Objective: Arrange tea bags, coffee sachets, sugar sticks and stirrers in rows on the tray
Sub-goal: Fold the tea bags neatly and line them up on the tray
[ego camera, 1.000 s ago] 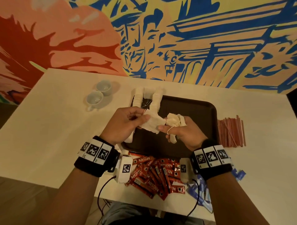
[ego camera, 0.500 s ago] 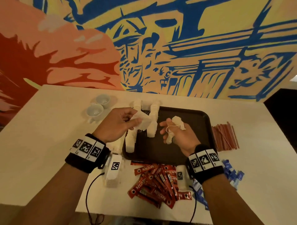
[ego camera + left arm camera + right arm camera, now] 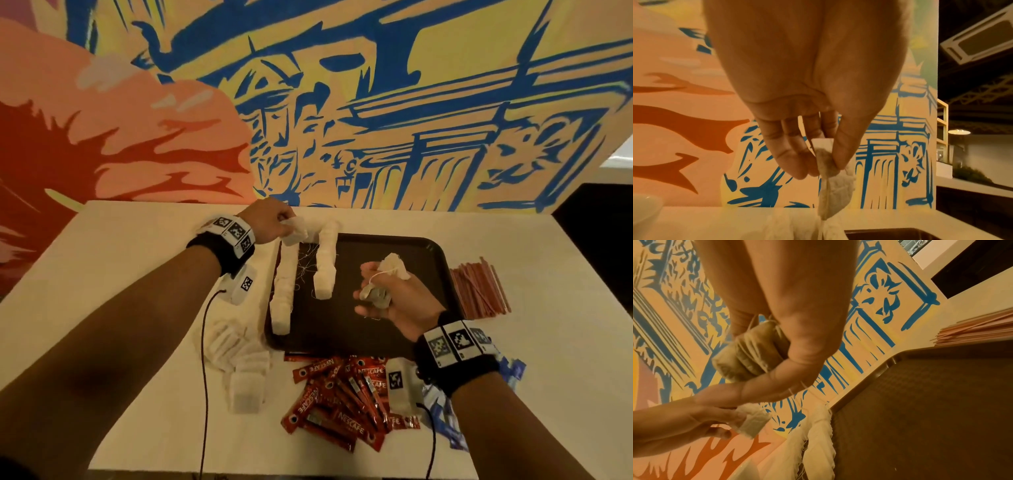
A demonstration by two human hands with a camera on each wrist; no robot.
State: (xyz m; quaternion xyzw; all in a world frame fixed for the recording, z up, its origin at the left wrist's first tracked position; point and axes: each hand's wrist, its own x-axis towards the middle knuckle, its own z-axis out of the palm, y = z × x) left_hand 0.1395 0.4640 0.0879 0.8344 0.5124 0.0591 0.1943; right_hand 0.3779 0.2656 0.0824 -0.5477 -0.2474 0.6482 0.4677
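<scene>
Left hand (image 3: 265, 222) pinches one tea bag (image 3: 294, 232) over the row's (image 3: 284, 291) far end; right hand (image 3: 394, 301) clutches a bunch (image 3: 387, 279). Risk: trailing strings likely snag, dragging laid bags off the tray (image 3: 394, 250).

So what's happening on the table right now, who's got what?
A person is laying tea bags in rows on the dark tray. The left hand pinches one tea bag at the far end of the left row; a second, shorter row lies beside it. The right hand grips a bunch of tea bags above the tray. Coffee sachets, stirrers and loose tea bags lie on the table, off the tray.
</scene>
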